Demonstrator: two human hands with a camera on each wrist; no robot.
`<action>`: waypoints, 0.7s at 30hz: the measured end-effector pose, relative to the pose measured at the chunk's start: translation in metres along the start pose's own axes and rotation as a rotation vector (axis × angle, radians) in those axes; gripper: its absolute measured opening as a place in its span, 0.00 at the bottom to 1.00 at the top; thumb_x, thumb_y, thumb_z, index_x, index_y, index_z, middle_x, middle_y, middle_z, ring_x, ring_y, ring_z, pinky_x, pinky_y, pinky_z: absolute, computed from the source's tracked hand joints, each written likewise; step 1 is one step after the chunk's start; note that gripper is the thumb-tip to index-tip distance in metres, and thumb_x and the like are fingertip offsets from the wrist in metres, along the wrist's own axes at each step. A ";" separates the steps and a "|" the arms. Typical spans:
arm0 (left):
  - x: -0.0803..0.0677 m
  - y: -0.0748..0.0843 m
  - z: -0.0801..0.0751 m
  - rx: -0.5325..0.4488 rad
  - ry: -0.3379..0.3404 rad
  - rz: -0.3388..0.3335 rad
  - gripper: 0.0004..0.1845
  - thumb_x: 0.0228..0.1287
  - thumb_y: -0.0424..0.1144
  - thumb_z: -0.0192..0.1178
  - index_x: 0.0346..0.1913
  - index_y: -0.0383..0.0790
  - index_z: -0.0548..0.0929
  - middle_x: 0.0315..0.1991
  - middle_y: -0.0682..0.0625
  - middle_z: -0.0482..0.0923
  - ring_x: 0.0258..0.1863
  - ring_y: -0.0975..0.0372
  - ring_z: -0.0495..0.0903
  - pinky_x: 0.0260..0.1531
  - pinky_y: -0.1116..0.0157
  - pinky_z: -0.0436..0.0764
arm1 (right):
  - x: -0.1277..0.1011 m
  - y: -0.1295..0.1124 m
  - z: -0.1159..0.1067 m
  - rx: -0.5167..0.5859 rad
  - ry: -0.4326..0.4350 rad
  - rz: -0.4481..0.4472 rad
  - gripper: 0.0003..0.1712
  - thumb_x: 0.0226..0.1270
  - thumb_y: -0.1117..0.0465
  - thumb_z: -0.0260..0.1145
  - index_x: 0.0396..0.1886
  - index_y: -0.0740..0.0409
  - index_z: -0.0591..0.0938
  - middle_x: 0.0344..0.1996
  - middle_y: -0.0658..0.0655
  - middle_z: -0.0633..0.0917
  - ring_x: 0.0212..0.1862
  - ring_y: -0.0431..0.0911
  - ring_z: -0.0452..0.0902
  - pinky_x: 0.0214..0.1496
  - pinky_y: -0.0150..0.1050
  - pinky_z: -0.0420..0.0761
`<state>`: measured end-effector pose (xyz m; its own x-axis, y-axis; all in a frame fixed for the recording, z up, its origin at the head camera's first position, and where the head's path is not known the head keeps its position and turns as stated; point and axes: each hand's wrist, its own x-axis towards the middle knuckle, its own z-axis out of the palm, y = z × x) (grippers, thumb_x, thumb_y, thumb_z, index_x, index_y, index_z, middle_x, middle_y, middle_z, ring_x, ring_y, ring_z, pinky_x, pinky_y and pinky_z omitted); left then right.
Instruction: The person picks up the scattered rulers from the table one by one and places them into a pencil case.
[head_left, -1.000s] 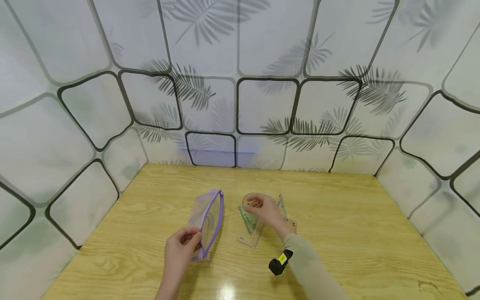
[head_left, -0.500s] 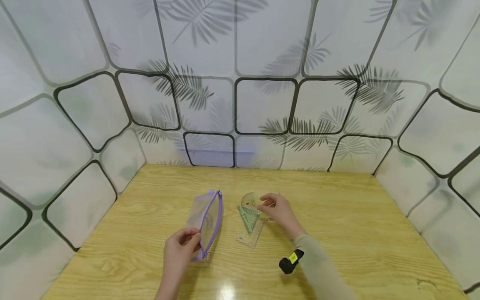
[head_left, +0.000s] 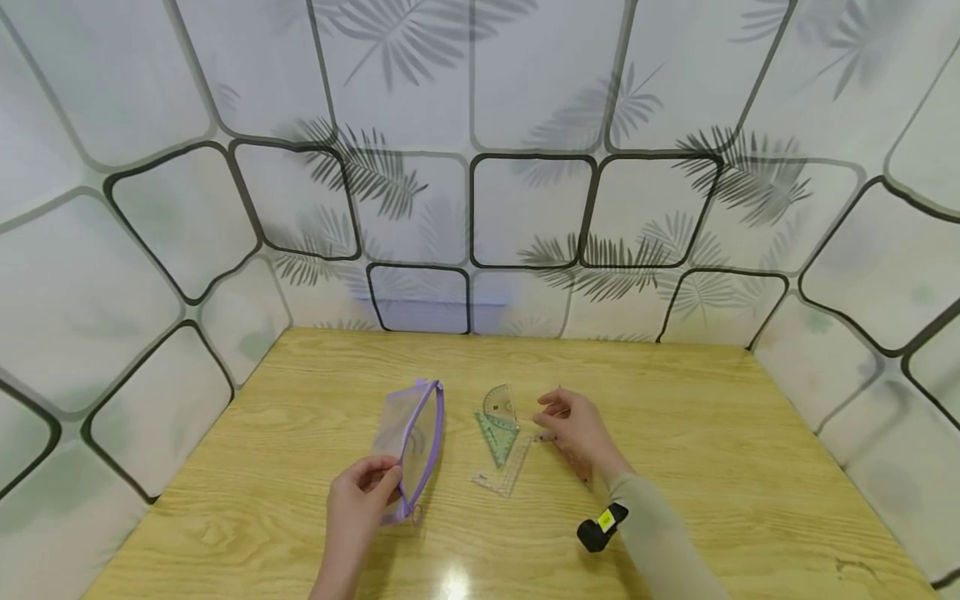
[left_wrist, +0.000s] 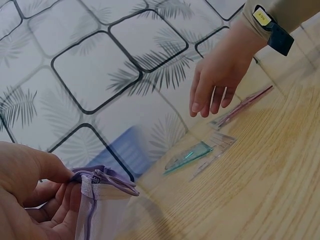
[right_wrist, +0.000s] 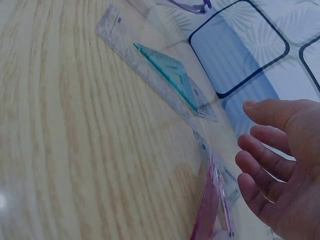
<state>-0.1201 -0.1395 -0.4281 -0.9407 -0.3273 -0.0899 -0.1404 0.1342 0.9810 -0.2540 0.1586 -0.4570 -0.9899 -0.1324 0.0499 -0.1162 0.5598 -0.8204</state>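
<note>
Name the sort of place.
Likely a screened-off desk space, perhaps a makeshift recording booth: yellow wood-grain tabletop, white leaf-patterned walls on three sides, translucent green plastic triangle.

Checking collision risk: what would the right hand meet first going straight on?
Likely the clear protractor, which the right hand points toward in the head view. Clearance height is unclear, so it may pass above.

Sheer purple-trimmed pouch [head_left: 392,427] (mouth agape) in left grip [head_left: 364,493], green set square [head_left: 498,442] flat nearby.
</note>
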 end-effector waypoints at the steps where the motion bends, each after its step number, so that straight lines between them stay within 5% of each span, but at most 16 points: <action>1: 0.000 0.000 0.000 0.001 0.000 0.001 0.12 0.64 0.29 0.61 0.47 0.24 0.82 0.38 0.39 0.85 0.29 0.69 0.82 0.32 0.75 0.88 | -0.001 0.001 -0.001 -0.008 0.002 -0.004 0.18 0.65 0.60 0.69 0.53 0.62 0.82 0.40 0.58 0.85 0.39 0.44 0.79 0.38 0.33 0.83; 9: -0.002 -0.002 -0.001 -0.009 0.001 -0.008 0.12 0.64 0.28 0.62 0.47 0.24 0.82 0.37 0.41 0.84 0.29 0.67 0.83 0.32 0.75 0.88 | -0.008 0.011 -0.006 -0.087 0.003 -0.015 0.16 0.65 0.60 0.69 0.51 0.61 0.83 0.40 0.57 0.86 0.40 0.44 0.80 0.40 0.34 0.83; 21: -0.001 -0.002 -0.001 -0.018 0.002 -0.007 0.12 0.65 0.29 0.62 0.47 0.24 0.82 0.37 0.41 0.84 0.30 0.66 0.83 0.32 0.74 0.88 | -0.021 0.017 -0.017 -0.162 -0.018 -0.028 0.19 0.63 0.53 0.71 0.51 0.57 0.83 0.48 0.58 0.85 0.51 0.52 0.79 0.56 0.51 0.83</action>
<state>-0.1187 -0.1409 -0.4302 -0.9389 -0.3303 -0.0965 -0.1417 0.1155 0.9831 -0.2367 0.1853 -0.4622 -0.9847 -0.1637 0.0599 -0.1565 0.6798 -0.7165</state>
